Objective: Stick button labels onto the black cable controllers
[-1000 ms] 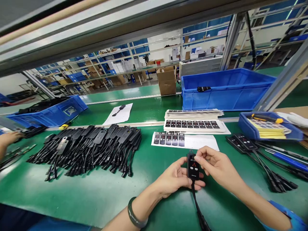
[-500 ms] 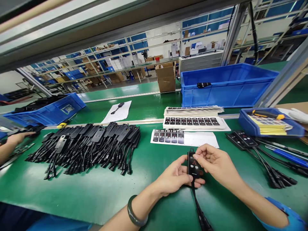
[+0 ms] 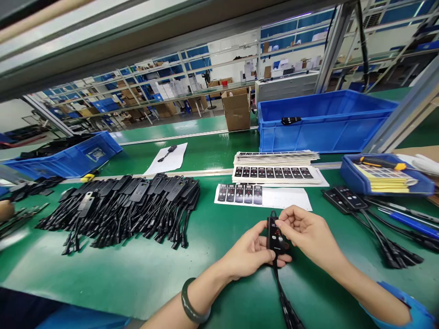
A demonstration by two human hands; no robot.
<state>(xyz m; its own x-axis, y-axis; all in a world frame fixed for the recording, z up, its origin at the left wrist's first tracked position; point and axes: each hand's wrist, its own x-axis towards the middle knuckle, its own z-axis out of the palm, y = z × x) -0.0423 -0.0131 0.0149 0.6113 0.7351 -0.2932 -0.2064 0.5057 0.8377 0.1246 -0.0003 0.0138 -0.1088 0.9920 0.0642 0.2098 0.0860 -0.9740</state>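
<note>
My left hand [image 3: 252, 251] is closed around a black controller [image 3: 276, 243] with a loop at its top and cables trailing down toward me. The face bears a black label with red marks and pale buttons. At its upper right corner my right hand [image 3: 305, 230] is closed in a pinch, thumb against the face. Whatever may be between those fingertips is hidden. Just beyond lies a label sheet [image 3: 281, 199], with several black labels on its left part and bare backing on the right. Behind it stands a stack of label sheets [image 3: 274, 173].
Many black cabled controllers [image 3: 137, 194] lie piled on the left. More controllers [image 3: 350, 198] rest at right beside pens [image 3: 411, 219] and a small blue tray [image 3: 387, 185]. A large blue bin [image 3: 322, 130] stands behind. Another person's hand [image 3: 6, 210] shows at the left edge.
At the far left, the other person's hand has drawn back toward the edge. My hands and the controller have barely moved.
</note>
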